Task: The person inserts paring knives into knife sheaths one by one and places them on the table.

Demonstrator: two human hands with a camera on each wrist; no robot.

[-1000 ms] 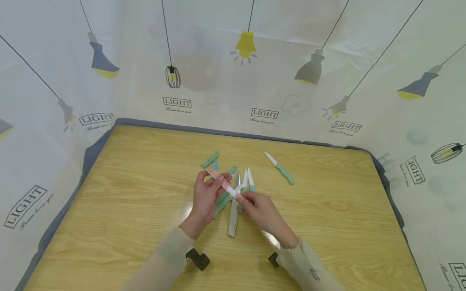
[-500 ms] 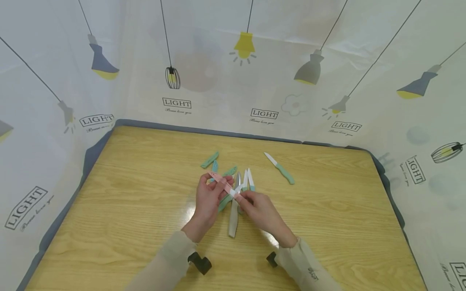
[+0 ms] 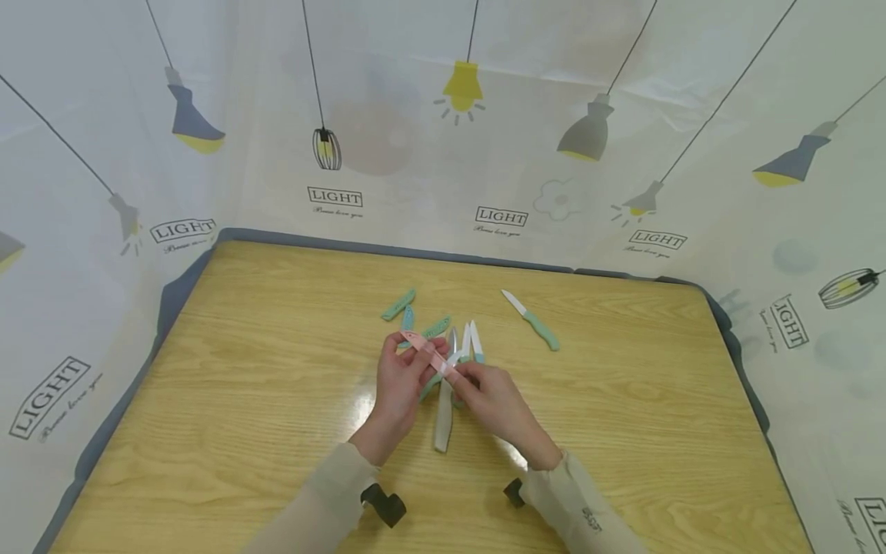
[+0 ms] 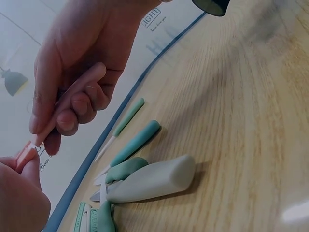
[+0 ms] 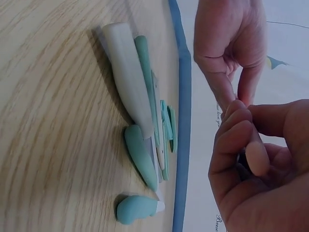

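My left hand (image 3: 398,377) pinches a pink knife sheath (image 3: 417,340) above the middle of the table. My right hand (image 3: 504,402) grips the pink handle (image 4: 81,92) of a small knife, plainest in the left wrist view. Most of its blade sits inside the sheath; only a short pale strip shows at the mouth. Below the hands lies a larger knife with an off-white handle (image 3: 443,423), crossed by other knives. Among them is one with a teal handle (image 4: 137,142). Just beyond my left fingers are a blue sheath (image 3: 408,315) and a green sheath (image 3: 438,327).
Another green sheath (image 3: 398,305) lies farther back. Off to the right is a green-handled knife (image 3: 540,331), its white blade bare. Several unsheathed blades point away from me near the hands. A patterned curtain (image 3: 415,177) borders the wooden table (image 3: 623,385).
My left hand has moved right and slightly nearer, sliding the pink sheath over the blade. Far less white blade shows now. My right hand has stayed nearly still.
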